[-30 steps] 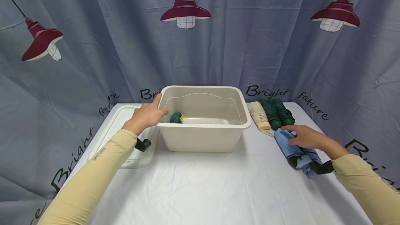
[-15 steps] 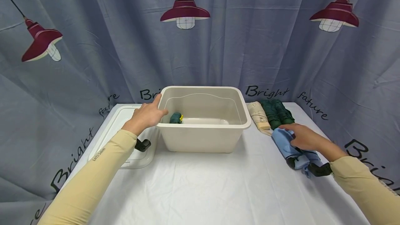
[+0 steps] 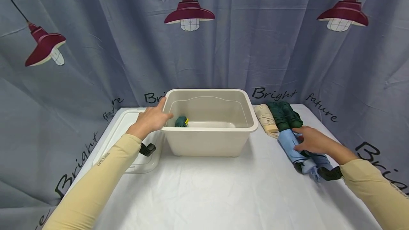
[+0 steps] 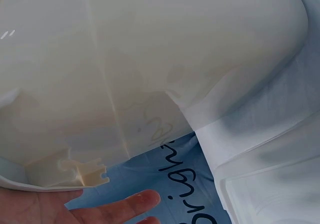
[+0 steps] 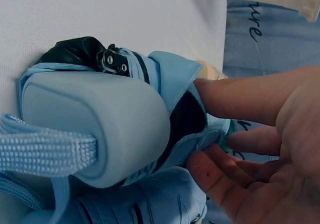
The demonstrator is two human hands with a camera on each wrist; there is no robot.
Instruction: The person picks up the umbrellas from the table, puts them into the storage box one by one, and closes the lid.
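My left hand (image 3: pixel 151 120) rests at the left rim of a beige plastic bin (image 3: pixel 207 143), thumb toward the inside and fingers straight outside it. Inside the bin lies a dark green rolled bundle (image 3: pixel 181 121) with a yellow bit. At the right, my right hand (image 3: pixel 314 140) has thumb and fingers on either side of a folded light blue umbrella (image 3: pixel 287 144). Its pale handle (image 5: pixel 95 129) and woven strap (image 5: pixel 45 151) face the right wrist camera. A second blue folded umbrella (image 5: pixel 135 201) lies alongside it.
Beyond the blue umbrellas lie two dark green rolled umbrellas (image 3: pixel 284 115) and a beige one (image 3: pixel 266 119). A white lid (image 3: pixel 116 136) lies flat left of the bin. A grey-blue curtain (image 3: pixel 204 56) hangs behind the white-covered table (image 3: pixel 204 191).
My right hand closes on the light blue umbrella, then its thumb and fingers spread a little. The umbrella's far end shifts slightly and lies straighter against the green ones. My left hand stays put.
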